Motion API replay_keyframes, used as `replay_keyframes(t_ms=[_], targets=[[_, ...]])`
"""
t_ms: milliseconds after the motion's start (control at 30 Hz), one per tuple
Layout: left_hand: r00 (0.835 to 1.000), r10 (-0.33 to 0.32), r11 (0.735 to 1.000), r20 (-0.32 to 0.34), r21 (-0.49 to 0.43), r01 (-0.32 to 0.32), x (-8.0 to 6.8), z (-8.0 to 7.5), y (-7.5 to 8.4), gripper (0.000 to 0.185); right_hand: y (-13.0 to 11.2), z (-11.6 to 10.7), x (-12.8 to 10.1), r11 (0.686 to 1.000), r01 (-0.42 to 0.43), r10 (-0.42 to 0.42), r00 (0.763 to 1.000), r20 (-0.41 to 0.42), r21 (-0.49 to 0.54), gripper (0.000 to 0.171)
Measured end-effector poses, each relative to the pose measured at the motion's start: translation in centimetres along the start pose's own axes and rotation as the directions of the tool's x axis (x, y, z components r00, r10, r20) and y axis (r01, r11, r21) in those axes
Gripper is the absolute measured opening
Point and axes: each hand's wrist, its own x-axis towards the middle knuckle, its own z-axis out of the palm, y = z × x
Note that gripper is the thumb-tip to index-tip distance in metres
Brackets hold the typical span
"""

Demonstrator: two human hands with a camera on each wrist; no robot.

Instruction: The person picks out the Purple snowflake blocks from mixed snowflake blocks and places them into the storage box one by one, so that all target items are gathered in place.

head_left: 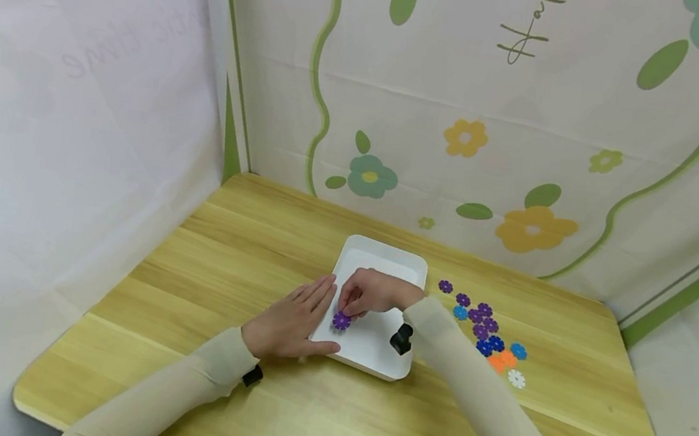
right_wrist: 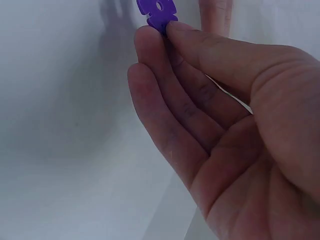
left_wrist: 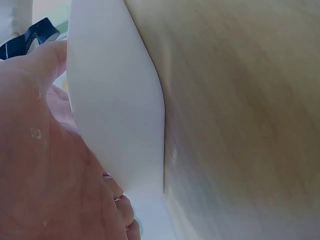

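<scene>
A white rectangular tray [head_left: 385,253] lies in the middle of the wooden table [head_left: 237,254]. My right hand [head_left: 369,293] reaches over it and pinches a purple flower-shaped piece [head_left: 342,320] between thumb and forefinger, low over the tray's left part. The right wrist view shows the same purple piece [right_wrist: 158,12] at my fingertips [right_wrist: 150,35] above the white tray floor [right_wrist: 60,125]. My left hand [head_left: 291,318] lies flat with straight fingers against the tray's left edge; in the left wrist view the palm [left_wrist: 45,160] presses on the tray's rim [left_wrist: 120,115].
Several loose flower pieces [head_left: 484,330], purple, blue, orange and white, lie on the table right of the tray. Flower-patterned backdrop walls close in the table at the back and both sides. Black wrist cameras [head_left: 401,338] sit on both forearms.
</scene>
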Motion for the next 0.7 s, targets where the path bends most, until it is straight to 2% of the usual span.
replay_keyframes(t_ms=[433,700], targets=[[1.000,-0.006,1.000,0.002,0.003,0.006,0.1,0.1,0.0,0.110,0.3,2.1,1.2,1.000,0.029,-0.029,1.000,0.003,0.004,0.009],[1.000,-0.007,1.000,0.005,-0.004,0.007,-0.1,-0.2,0.1,0.109,-0.3,1.9,0.6,0.996,-0.013,0.010,0.999,-0.034,-0.091,0.008]])
